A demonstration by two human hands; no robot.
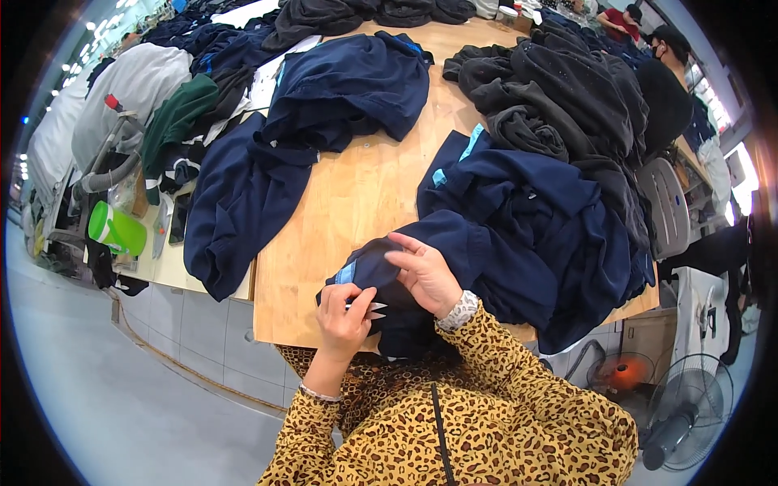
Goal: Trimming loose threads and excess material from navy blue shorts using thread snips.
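Observation:
A navy garment (454, 243) lies at the table's near edge, with a light blue strip (346, 273) on its left end. My left hand (344, 317) is closed at that end, around small thread snips (376, 311) whose two pale pointed blades stick out to the right, slightly apart. The snips' grip is hidden in my fingers. My right hand (431, 277) lies over the dark cloth just to the right, thumb and fingers stretched out and apart. Nothing shows between them. Part of the garment hangs over the edge toward my lap.
More navy garments (348, 89) lie at the far left, one hanging off the edge. Dark grey garments (559, 89) are heaped at the right. A green cup (117, 229) and a phone (179, 219) rest on the left side table. A fan (685, 413) stands lower right. Co-workers (622, 24) are behind.

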